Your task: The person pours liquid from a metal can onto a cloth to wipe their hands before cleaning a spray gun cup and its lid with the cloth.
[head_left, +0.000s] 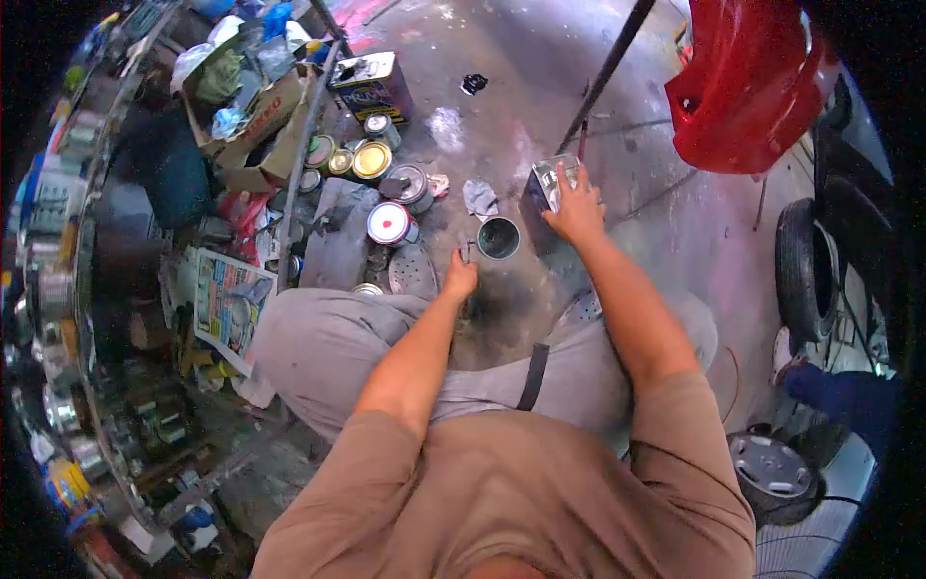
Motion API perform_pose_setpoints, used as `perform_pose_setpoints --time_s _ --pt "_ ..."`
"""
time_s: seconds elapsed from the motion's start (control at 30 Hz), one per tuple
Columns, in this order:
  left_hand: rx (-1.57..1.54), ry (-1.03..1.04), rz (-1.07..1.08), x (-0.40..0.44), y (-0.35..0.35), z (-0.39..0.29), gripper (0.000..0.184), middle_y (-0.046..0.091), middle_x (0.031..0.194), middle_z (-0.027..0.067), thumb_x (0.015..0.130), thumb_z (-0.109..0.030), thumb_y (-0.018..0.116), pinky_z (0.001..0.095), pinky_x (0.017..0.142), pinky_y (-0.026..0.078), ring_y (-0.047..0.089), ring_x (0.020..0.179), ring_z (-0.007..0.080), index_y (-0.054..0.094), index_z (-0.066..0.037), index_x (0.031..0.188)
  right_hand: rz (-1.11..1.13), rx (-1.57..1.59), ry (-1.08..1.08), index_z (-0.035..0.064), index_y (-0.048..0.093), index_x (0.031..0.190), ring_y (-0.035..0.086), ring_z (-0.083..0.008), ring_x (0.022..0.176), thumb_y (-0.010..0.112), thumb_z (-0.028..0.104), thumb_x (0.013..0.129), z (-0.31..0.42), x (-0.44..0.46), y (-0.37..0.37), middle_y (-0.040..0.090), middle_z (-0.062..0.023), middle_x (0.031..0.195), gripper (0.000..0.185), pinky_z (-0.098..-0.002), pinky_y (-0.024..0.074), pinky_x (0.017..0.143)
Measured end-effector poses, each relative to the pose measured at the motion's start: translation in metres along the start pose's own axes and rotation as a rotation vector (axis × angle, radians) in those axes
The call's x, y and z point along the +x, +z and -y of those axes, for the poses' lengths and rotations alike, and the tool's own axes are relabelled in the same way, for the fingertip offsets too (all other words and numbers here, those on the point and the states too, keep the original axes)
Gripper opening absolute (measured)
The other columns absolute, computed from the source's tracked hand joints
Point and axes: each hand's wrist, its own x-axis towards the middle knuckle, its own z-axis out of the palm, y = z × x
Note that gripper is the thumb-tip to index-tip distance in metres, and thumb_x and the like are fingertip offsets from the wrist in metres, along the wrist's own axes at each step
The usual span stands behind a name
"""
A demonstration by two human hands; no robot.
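My right hand [577,205] lies on top of a dark rectangular can [542,193] on the floor, its fingers spread over the pale lid. My left hand [462,274] is closed around a small thin metal piece, too small to name, just left of an open round tin [499,238]. The inside of that tin looks dark grey. A crumpled grey rag [479,198] lies behind the tin. To the left stands a round can with a white lid and a red spot [389,223].
Several paint tins [371,160] and a large rectangular can [370,87] stand at the left, beside a metal rack and a cardboard box [256,125]. A red panel [748,96] hangs at upper right. Tyres [797,270] and another person's leg [839,394] are at right.
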Motion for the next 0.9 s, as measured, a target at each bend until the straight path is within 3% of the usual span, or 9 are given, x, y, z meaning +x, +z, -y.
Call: perform_pose_setpoints --time_s 0.13,0.33,0.47,0.53,0.63,0.87,0.9 --pt "-0.030 -0.070 -0.063 0.033 0.015 0.033 0.060 0.057 0.125 0.0332 0.086 -0.021 0.055 0.0497 0.102 0.043 0.056 0.118 0.0465 0.037 -0.001 0.140 -0.008 -0.026 -0.033 0.0285 0.026 0.154 0.043 -0.0485 0.128 0.082 0.040 0.072 0.002 -0.015 -0.021 0.025 -0.0151 0.156 0.100 -0.0619 0.0453 0.096" --pt "0.144 -0.317 -0.105 -0.003 -0.006 -0.028 0.062 0.054 0.135 0.0262 0.086 -0.030 0.058 0.0514 0.102 0.042 0.054 0.125 0.0403 0.039 -0.007 0.140 -0.099 0.009 -0.002 0.0296 0.026 0.155 0.048 -0.0462 0.124 0.083 0.039 0.071 -0.016 -0.030 -0.014 0.026 -0.0139 0.156 0.101 -0.0602 0.0457 0.095" --pt "0.193 -0.394 -0.141 -0.004 -0.003 -0.038 0.063 0.052 0.138 0.0219 0.086 -0.033 0.059 0.0531 0.105 0.039 0.050 0.129 0.0382 0.039 -0.011 0.141 -0.077 0.017 -0.004 0.0210 0.029 0.154 0.051 -0.0479 0.120 0.082 0.041 0.070 -0.026 -0.034 -0.010 0.029 -0.0202 0.154 0.101 -0.0586 0.0466 0.095" --pt "0.201 -0.398 -0.165 -0.010 -0.004 -0.044 0.065 0.051 0.140 0.0213 0.085 -0.034 0.060 0.0540 0.106 0.036 0.048 0.131 0.0382 0.038 -0.012 0.142 -0.063 0.034 -0.008 0.0237 0.026 0.155 0.050 -0.0473 0.122 0.083 0.041 0.071 -0.028 -0.033 -0.008 0.027 -0.0185 0.155 0.103 -0.0604 0.0446 0.096" --pt "0.207 -0.382 -0.155 -0.014 -0.006 -0.051 0.074 0.051 0.139 0.0217 0.084 -0.038 0.063 0.0532 0.107 0.035 0.048 0.130 0.0394 0.033 -0.011 0.146 -0.045 0.052 -0.036 0.0246 0.024 0.156 0.049 -0.0473 0.123 0.083 0.041 0.072 -0.026 -0.030 -0.010 0.027 -0.0184 0.155 0.104 -0.0609 0.0437 0.097" --pt "0.119 -0.039 -0.294 -0.002 -0.020 -0.089 0.094 0.050 0.139 0.0249 0.077 -0.043 0.074 0.0510 0.104 0.039 0.051 0.127 0.0390 0.028 -0.009 0.151 -0.021 0.091 -0.069 0.0179 0.020 0.156 0.047 -0.0473 0.125 0.085 0.043 0.068 -0.030 -0.022 0.014 0.022 -0.0208 0.157 0.113 -0.0607 0.0438 0.098" --pt "0.098 0.040 -0.325 -0.004 -0.025 -0.098 0.097 0.049 0.140 0.0260 0.075 -0.043 0.077 0.0501 0.104 0.040 0.051 0.127 0.0395 0.029 -0.007 0.151 0.016 0.063 -0.150 0.0066 0.018 0.155 0.046 -0.0497 0.126 0.085 0.046 0.066 -0.031 -0.021 0.014 0.024 -0.0271 0.154 0.117 -0.0571 0.0429 0.102"
